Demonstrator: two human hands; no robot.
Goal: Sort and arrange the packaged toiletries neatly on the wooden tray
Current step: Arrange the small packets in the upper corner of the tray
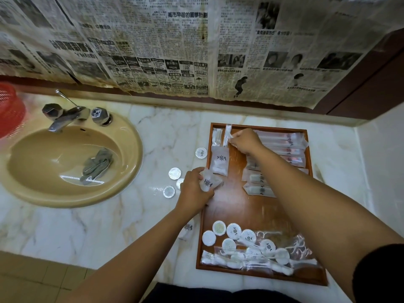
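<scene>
Sachet [208, 182], frosted with dark crest, gripped by left hand [193, 190]; right hand [246, 142] pinches clear packet [227, 134].

The person's left hand [194, 190] and right hand [246, 142] are bare, and both forearms are uncovered along their whole visible length. On the right arm a black sleeve [380, 274] of soft, matte fabric ends above the elbow in a rounded edge. A dark garment [218, 295] covers the body at the bottom edge of the view.
</scene>
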